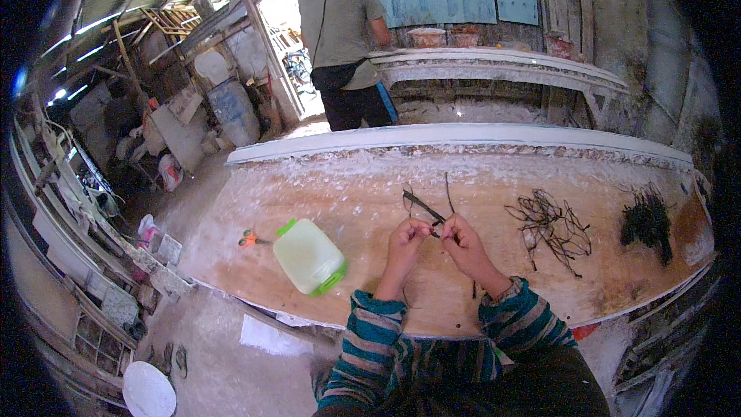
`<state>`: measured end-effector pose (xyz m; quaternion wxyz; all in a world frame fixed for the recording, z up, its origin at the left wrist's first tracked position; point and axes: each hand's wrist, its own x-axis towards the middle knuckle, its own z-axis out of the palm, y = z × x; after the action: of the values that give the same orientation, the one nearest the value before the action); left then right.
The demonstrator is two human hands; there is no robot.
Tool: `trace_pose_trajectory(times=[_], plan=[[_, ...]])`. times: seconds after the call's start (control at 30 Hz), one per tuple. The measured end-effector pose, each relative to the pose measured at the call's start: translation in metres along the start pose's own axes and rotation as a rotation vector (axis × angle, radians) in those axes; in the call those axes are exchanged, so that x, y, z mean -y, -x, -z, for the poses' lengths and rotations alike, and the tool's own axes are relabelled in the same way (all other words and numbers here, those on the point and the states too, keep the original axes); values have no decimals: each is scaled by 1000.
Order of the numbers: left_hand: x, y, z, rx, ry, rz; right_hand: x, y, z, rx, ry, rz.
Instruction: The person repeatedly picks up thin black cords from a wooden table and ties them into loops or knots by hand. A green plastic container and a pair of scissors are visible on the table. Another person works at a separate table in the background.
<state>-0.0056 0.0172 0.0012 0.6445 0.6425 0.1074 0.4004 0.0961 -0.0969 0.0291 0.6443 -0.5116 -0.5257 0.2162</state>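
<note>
Over the middle of the wooden worktable [363,185], my left hand [407,242] and my right hand [465,244] come close together, fingertips pinched. Between them they grip a thin black cord [449,193], whose ends stick out past the fingers. A stiffer dark strip [421,205] slants up and left from the same spot; the fingers hide how it joins the cord. Right of my right hand lies a loose tangle of black cords [546,225]. Farther right is a dense black bundle of cords [647,224].
Left of my hands lies a pale translucent container with green ends [309,256], beside orange-handled scissors [251,240]. A white ledge [463,136] runs along the table's far side. Beyond it a person [343,38] stands at a second bench [502,62] holding tubs [427,37].
</note>
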Motion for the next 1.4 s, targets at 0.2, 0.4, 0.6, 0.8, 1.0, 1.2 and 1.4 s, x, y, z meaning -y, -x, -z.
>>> trace_pose_trajectory(times=[0.2,0.4,0.6,0.8,1.0,1.2,1.4], plan=[[-6,3,-7,-103,164,114,-11,0,1,-80,-52,-10],[-12,2,-2,-209,367,124,-8,-3,-2,-133,133,-51],[-15,3,-1,-197,337,105,-1,-1,3,-109,360,-70],[-9,-1,-7,-87,143,-13,-18,-1,2,-123,-14,-109],[-5,2,-10,152,100,245,-22,-6,19,-162,-228,-214],[1,2,-5,86,97,146,20,-10,20,-363,-718,-307],[1,3,-2,-45,-36,208,23,-13,28,-249,-817,-226]])
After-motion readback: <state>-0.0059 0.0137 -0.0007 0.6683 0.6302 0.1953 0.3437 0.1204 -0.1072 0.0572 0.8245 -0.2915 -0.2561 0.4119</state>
